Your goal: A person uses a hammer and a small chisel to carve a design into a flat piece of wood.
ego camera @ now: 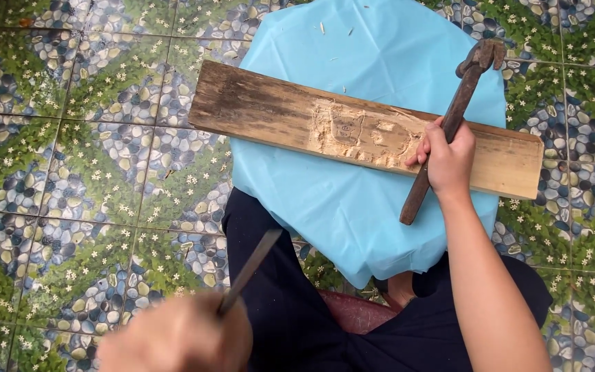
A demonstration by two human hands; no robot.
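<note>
Plank [270, 114] across the blue-covered counter [352, 207], half carved.
My right hand [449, 160] fingers clasp the hammer [449, 127]; blurred left hand [173, 337] seemingly grips a chisel [251, 270].

Even, soft daylight, no hard shadows, no glare. Colours saturated, exposure fine. Centre and right of the frame sharp: plank [366, 127] grain and tile floor [91, 172] pattern crisp. Lower left is smeared: left hand [177, 337] and its dark tool [249, 269] motion-blurred. Slight wide-angle bending at edges.
</note>
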